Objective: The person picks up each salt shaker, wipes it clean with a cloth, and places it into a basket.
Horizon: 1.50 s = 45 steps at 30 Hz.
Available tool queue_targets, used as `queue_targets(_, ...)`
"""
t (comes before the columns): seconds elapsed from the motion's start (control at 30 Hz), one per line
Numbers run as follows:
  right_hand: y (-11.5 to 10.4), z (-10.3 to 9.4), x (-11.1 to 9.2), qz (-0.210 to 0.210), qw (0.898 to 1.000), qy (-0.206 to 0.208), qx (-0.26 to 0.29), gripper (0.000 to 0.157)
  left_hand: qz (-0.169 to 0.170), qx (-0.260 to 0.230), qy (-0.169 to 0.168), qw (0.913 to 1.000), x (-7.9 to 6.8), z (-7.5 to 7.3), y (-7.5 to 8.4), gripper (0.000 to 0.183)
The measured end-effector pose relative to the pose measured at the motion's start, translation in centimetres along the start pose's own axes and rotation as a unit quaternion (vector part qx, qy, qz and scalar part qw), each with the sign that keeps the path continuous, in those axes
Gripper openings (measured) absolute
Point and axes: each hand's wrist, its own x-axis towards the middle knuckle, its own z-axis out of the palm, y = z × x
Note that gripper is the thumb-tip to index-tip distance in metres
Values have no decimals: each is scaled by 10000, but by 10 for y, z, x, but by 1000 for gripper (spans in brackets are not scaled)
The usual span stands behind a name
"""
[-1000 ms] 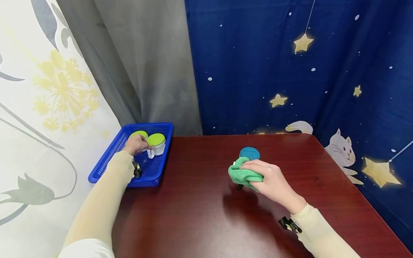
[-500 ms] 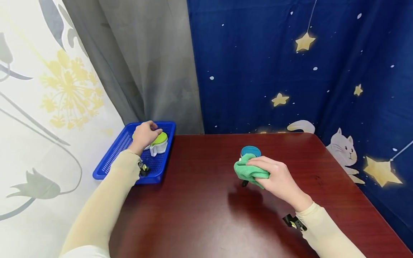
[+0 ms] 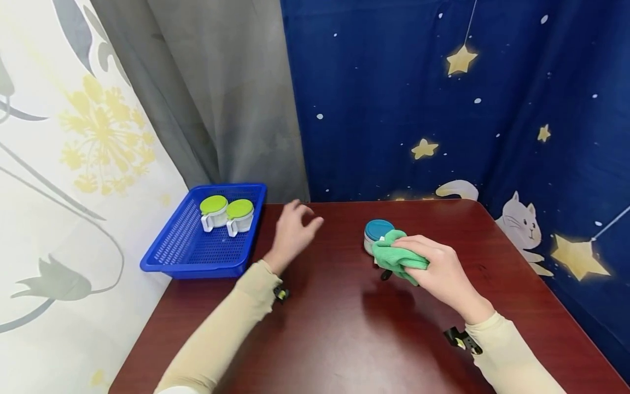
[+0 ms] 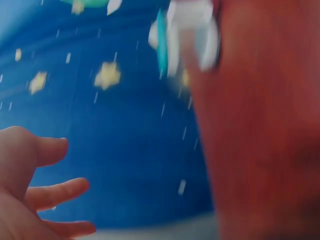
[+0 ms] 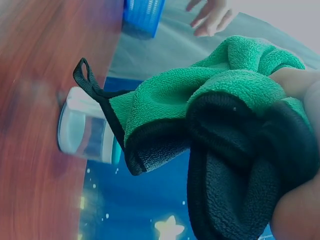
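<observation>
My right hand (image 3: 440, 268) grips a bunched green cloth (image 3: 400, 257) above the table. In the right wrist view the cloth (image 5: 200, 100) shows a dark grey underside, black edging and a hanging loop. Just behind it on the table stands a clear jar with a blue lid (image 3: 379, 230), partly covered by the cloth in the head view; its white handle (image 5: 85, 102) shows in the right wrist view. My left hand (image 3: 293, 232) is over the table between basket and jar, fingers spread and holding nothing. Two clear jars with green lids (image 3: 214, 204) (image 3: 240, 208) stand in the blue basket (image 3: 206, 268).
The basket sits at the table's back left corner. A reddish-brown wooden table (image 3: 315, 328) spreads under both arms. Behind it hang a grey curtain (image 3: 236, 98) and a blue star-patterned curtain (image 3: 374, 98); a white patterned curtain (image 3: 39, 219) is on the left.
My left hand has left the green-lidded jars and moved right, out of the basket. The right hand with the cloth has shifted slightly right, uncovering more of the blue-lidded jar.
</observation>
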Motion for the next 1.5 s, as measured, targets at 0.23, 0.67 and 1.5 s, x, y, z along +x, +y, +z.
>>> queue_targets(0.23, 9, -15, -15, 189, 9997, 36, -124, 53, -170, 55, -498, 9986, -37, 80, 49, 38)
queue_targets(0.67, 20, -29, -37, 430, 9988, 45, -224, 51, -628, 1262, -29, 9900, -47, 171, 83, 64)
queue_targets(1.5, 28, -36, -47, 358, 9983, 276, -376, 53, -358, 2301, -892, 9684, -30, 187, 82, 57)
